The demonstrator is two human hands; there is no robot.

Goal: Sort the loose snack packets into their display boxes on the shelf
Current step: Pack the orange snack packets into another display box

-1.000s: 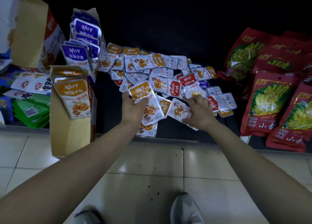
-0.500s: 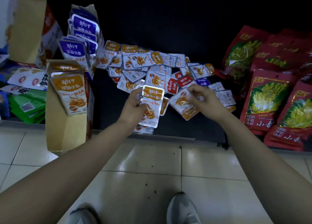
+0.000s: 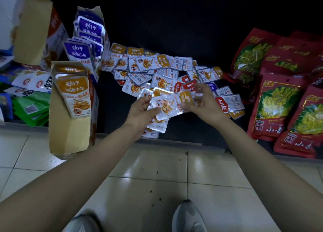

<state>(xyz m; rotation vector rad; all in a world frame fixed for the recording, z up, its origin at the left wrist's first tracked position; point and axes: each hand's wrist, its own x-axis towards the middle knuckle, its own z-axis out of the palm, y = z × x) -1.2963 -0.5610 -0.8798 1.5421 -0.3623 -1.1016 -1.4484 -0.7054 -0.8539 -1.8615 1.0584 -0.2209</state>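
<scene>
While left hand [image 3: 141,109], right hand [image 3: 205,103] pinch orange packet [image 3: 167,106], loose pile [image 3: 157,70] behind; red bags [image 3: 276,107] beside.

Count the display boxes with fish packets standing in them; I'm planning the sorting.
2. The orange box stands at the shelf's front left; the purple box stands just behind it. A larger carton at far left may be another; its contents are hidden.

Small orange-and-silver plastic snack packets [image 3: 164,84] lie heaped, their film glossy and crinkled, catching the light. A tall brown cardboard display box [image 3: 70,132] looks matt, with rough torn edges. Large red plastic bags [image 3: 276,100] shine smoothly. Pale glazed floor tiles [image 3: 148,165] gleam. A grey shoe [image 3: 187,216] looks like woven cloth.
</scene>
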